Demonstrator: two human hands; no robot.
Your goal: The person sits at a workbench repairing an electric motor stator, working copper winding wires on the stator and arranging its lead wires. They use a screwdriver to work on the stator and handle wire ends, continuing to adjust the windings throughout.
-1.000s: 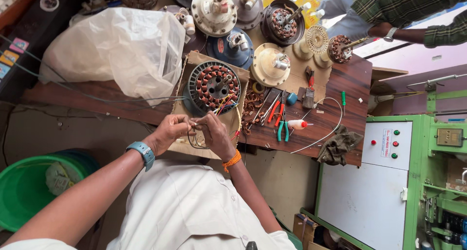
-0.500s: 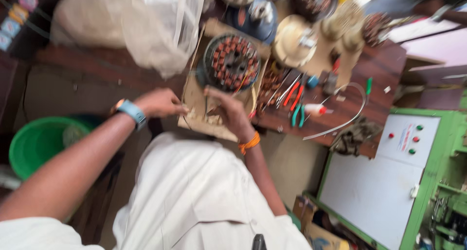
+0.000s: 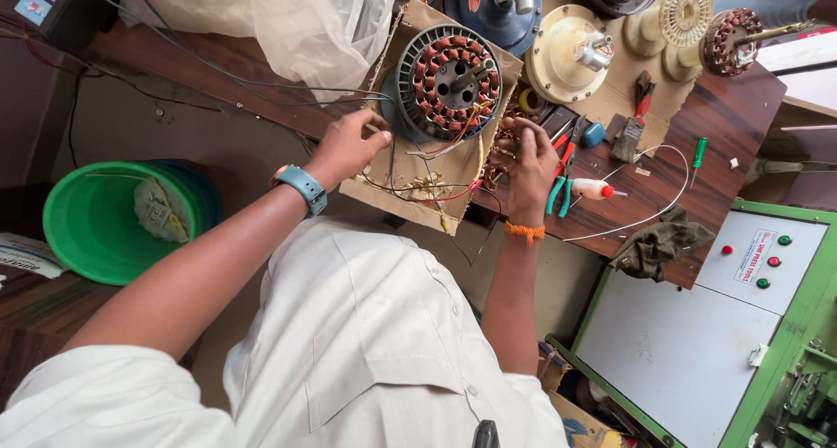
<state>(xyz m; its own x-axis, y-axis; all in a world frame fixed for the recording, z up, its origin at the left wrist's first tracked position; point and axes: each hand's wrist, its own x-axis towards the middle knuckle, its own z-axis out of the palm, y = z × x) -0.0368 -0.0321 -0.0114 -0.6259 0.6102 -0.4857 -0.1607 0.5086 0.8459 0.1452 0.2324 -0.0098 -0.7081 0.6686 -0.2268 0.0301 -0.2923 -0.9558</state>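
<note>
Both hands' grip pinches stator (image 3: 449, 82) wires — left hand (image 3: 349, 147), right hand (image 3: 530, 156) now farther apart.

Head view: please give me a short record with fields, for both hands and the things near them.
left hand: rests on the cardboard sheet, fingers at thin wires
right hand: fingers curled at a small copper coil, exact grip unclear
motor stator: round, copper windings, lies on the cardboard
pliers: green handles, beside right hand
bucket: green, on the floor
</note>
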